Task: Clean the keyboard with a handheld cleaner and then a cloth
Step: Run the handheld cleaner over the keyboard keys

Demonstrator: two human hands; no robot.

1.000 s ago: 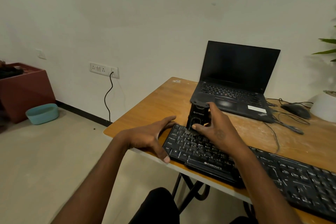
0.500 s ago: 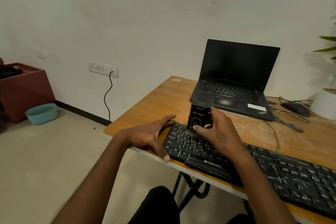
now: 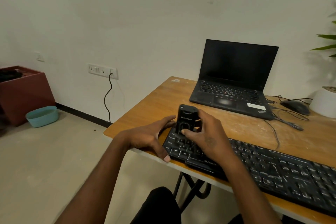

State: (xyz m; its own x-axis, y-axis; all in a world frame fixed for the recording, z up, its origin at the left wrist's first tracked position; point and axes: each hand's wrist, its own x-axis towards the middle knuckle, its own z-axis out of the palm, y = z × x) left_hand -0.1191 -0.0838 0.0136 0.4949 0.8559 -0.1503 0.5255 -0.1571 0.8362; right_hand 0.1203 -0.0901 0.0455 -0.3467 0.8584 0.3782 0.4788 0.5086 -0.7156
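A long black keyboard point(image 3: 272, 171) lies along the near edge of the wooden desk point(image 3: 160, 100). My right hand point(image 3: 207, 136) grips a small black handheld cleaner point(image 3: 185, 120), held upright over the keyboard's left end with my thumb on its front. My left hand point(image 3: 151, 136) holds the keyboard's left edge, fingers at the far corner and thumb at the near corner. I see no cloth.
An open black laptop point(image 3: 232, 82) with a dark screen stands at the back of the desk. A black mouse point(image 3: 295, 106) with cables and a white plant pot point(image 3: 323, 103) sit at the right. On the floor at the left are a teal tub point(image 3: 42, 116) and a brown planter point(image 3: 21, 92).
The cleaner in my right hand has shifted a little toward the keyboard's left end. My left hand has stayed on the keyboard's left edge.
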